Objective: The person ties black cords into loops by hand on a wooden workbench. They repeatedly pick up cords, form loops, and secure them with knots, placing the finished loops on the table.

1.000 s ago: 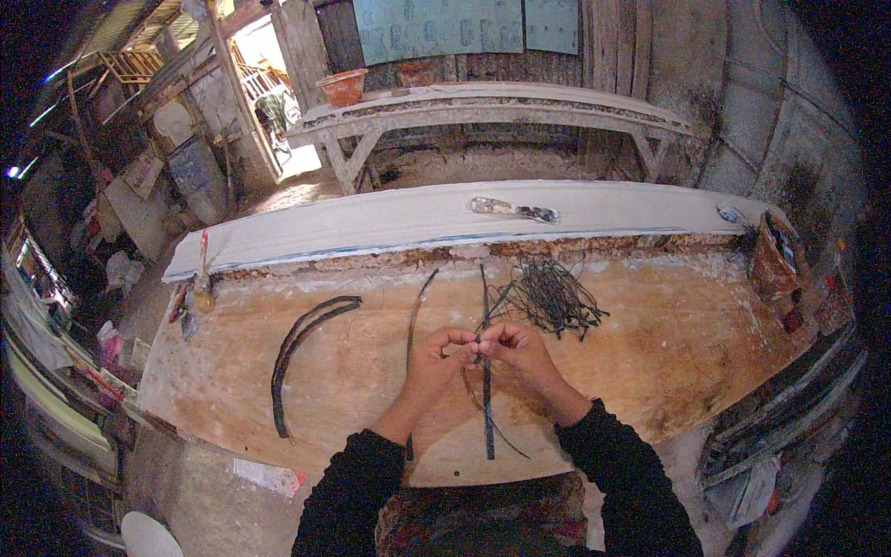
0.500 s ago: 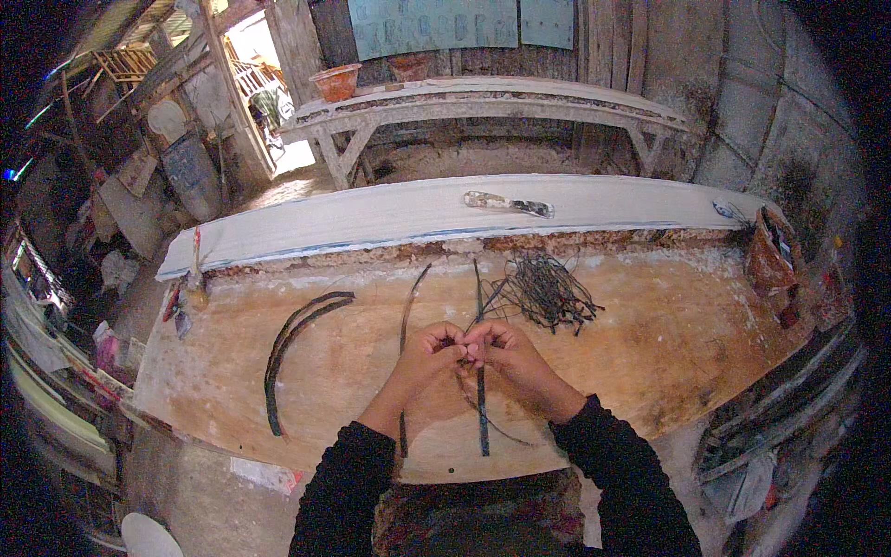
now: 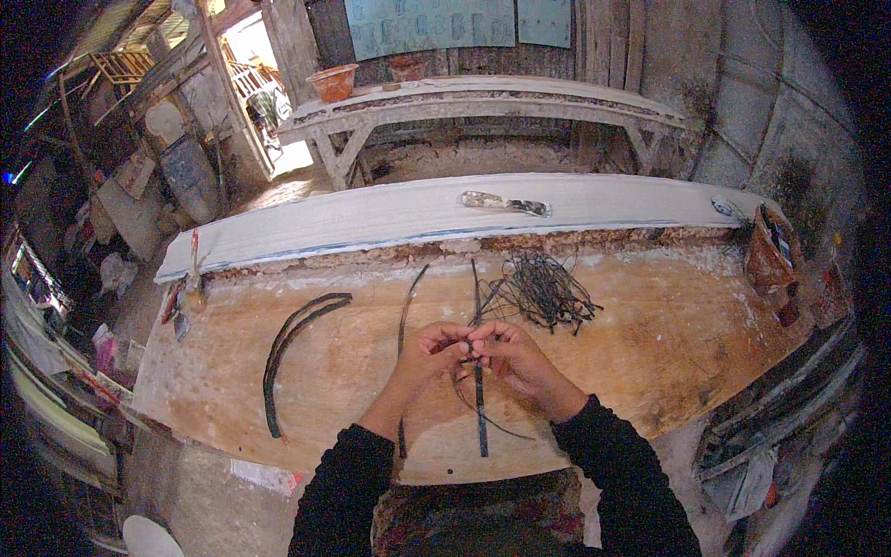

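Note:
My left hand (image 3: 429,355) and my right hand (image 3: 513,354) meet over the middle of a wooden workbench (image 3: 650,371), fingertips pinched together on a thin dark wire (image 3: 478,413) at a straight dark strip (image 3: 480,408) that runs toward me. A loop of the wire trails below my right hand. A second thin strip (image 3: 403,316) lies just left of my left hand. A tangled bundle of dark wires (image 3: 543,290) lies beyond my right hand.
Curved dark strips (image 3: 288,339) lie at the bench's left. A long white plank (image 3: 371,218) runs along the far edge with a tool (image 3: 506,202) on it. A brown bag (image 3: 768,255) sits at the right end, a pale bench (image 3: 483,102) behind.
My hands stay pinched together at the same spot on the strip; only the fingers shift slightly. The view has tilted a little.

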Motion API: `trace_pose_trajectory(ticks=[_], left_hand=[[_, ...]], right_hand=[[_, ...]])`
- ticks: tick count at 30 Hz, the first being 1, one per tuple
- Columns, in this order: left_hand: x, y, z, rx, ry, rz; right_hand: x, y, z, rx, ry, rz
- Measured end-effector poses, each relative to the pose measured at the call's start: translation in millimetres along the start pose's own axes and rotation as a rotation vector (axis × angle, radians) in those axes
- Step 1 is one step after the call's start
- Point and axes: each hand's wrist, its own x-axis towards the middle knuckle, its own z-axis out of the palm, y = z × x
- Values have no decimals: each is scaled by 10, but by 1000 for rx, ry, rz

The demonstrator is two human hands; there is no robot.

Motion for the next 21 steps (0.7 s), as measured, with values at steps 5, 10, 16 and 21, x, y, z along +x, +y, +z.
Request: trace_pose_trajectory(ticks=[5, 10, 16, 21], left_hand=[[-27, 10, 29, 38, 60, 33], [-32, 21, -19, 96, -4, 33], [-11, 48, -83, 96, -225, -66], [-25, 9, -138, -68, -365, -156]], right_hand=[[14, 12, -53, -67, 16, -35], [-9, -39, 39, -98, -13, -17], [-8, -78, 9, -113, -86, 60], [-20, -147, 64, 28, -202, 103]])
